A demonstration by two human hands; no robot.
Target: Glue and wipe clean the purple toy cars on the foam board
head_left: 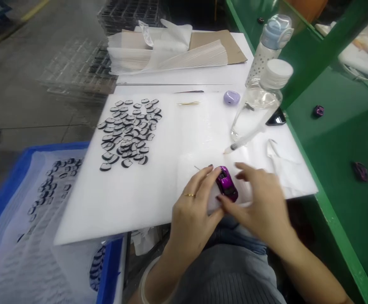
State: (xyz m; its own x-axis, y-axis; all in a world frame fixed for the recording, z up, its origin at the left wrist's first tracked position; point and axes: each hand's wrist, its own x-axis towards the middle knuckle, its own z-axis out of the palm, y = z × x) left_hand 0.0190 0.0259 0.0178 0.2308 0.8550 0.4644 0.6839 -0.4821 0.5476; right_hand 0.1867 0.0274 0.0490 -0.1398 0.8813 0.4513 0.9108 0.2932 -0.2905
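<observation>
A shiny purple toy car (226, 184) rests near the front edge of a white foam sheet (158, 181). My left hand (194, 207) grips the car's left side with thumb and fingers; a thin needle-like pin sticks out by the fingertips. My right hand (260, 198) is blurred by motion just right of the car, fingers half spread, its thumb touching the car's near end. A heap of small black-and-white window pieces (128, 133) lies at the sheet's back left.
A syringe (245, 141) and two clear bottles (261, 99) stand at the right. A lilac case (231, 97), stacked white sheets (168, 57), a blue crate (108, 270) with more pieces, and a green conveyor (339, 139) carrying purple cars (360, 172) surround the work.
</observation>
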